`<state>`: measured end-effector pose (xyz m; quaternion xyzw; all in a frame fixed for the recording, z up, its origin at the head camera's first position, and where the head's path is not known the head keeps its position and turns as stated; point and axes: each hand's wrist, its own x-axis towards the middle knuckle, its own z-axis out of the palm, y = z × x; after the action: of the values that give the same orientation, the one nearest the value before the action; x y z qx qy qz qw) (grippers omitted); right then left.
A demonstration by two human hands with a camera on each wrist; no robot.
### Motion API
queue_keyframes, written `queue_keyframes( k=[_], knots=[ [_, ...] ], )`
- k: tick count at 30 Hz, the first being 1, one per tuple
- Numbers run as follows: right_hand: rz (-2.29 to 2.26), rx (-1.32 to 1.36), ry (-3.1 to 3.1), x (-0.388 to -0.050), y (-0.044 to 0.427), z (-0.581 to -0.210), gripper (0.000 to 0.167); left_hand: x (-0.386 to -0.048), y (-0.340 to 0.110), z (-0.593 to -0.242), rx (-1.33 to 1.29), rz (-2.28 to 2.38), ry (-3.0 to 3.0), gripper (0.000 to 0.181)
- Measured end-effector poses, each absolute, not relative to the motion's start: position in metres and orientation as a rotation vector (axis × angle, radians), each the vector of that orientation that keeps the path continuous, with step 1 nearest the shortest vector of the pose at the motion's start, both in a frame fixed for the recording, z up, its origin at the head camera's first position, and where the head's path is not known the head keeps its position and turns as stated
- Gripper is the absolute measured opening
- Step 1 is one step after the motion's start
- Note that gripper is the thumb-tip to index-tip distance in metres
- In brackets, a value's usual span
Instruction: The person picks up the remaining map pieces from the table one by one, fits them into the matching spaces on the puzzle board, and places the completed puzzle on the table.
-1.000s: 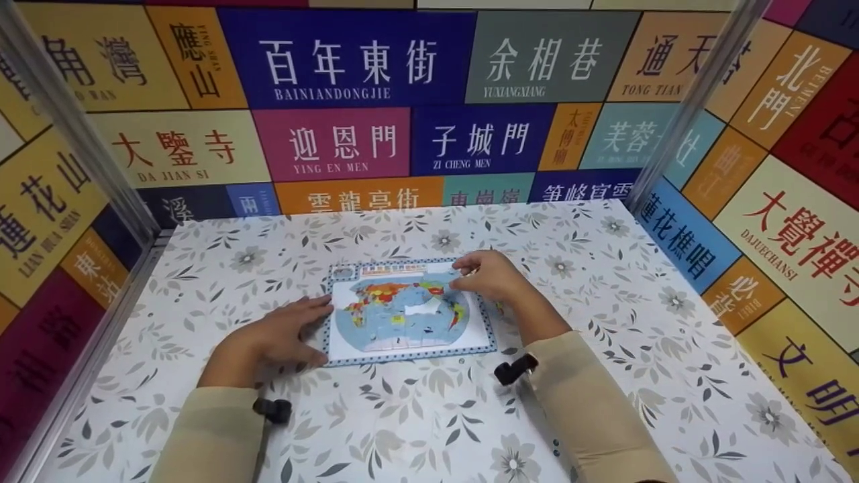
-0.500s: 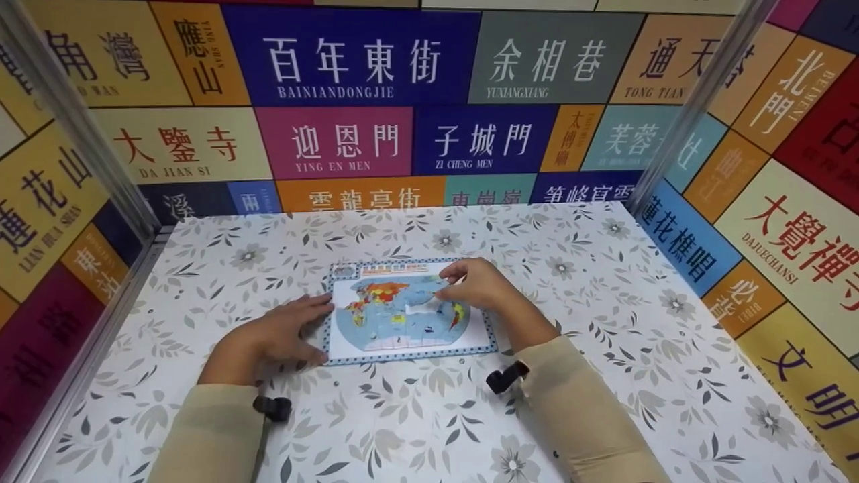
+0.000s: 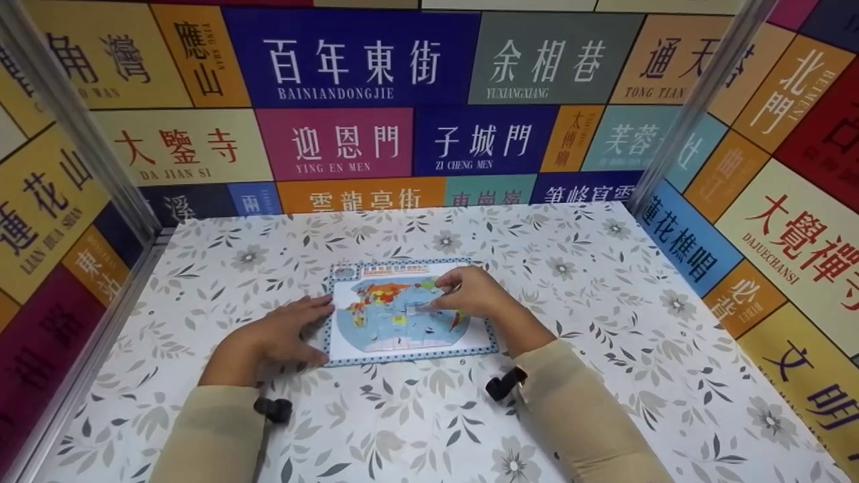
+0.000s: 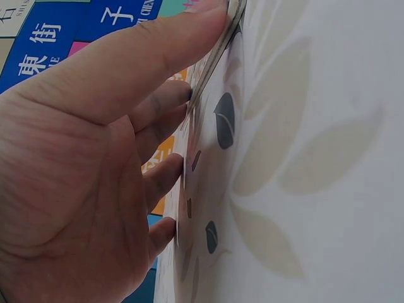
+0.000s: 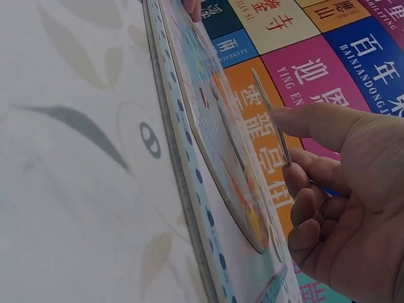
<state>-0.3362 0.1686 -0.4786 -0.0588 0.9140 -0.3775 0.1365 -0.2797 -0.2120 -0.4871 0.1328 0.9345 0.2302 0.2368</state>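
A world map puzzle board [image 3: 347, 349] with a blue dotted border lies flat on the table. My left hand [image 3: 278, 332] rests at its left edge, thumb and fingers spread; in the left wrist view the hand [image 4: 95, 145] has its thumb against the board's edge [image 4: 218, 53]. Above the map's middle right, my right hand [image 3: 473, 293] pinches a thin piece. The right wrist view shows that piece [image 5: 271, 117] edge-on between thumb and fingertips of the right hand [image 5: 353, 202], raised off the board [image 5: 189, 158]. The piece's printed face cannot be made out.
The table [image 3: 402, 436] wears a white cover with grey leaves and flowers. Panels with coloured signs [image 3: 349, 57] rise behind and at both sides, with metal posts [image 3: 698, 100] at the corners. Each sleeve [image 3: 208, 429] carries a small black clip [image 3: 273, 409].
My right hand has moved left and a little down over the map, bringing the pinched piece toward the white gap in the middle. The left hand has stayed in place.
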Motion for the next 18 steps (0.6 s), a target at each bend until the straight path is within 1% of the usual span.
queue_keyframes(
  k=[6,18],
  knots=[
    [-1.091,-0.213,2.648,-0.336,0.169,-0.484,0.046,-0.28,-0.212,-0.487,0.366,0.623,2.57,0.102],
    [-1.039,-0.232,2.644,-0.339,0.169,-0.491,0.039,-0.281,-0.212,-0.487,0.35,0.616,2.563,0.103]
  ],
)
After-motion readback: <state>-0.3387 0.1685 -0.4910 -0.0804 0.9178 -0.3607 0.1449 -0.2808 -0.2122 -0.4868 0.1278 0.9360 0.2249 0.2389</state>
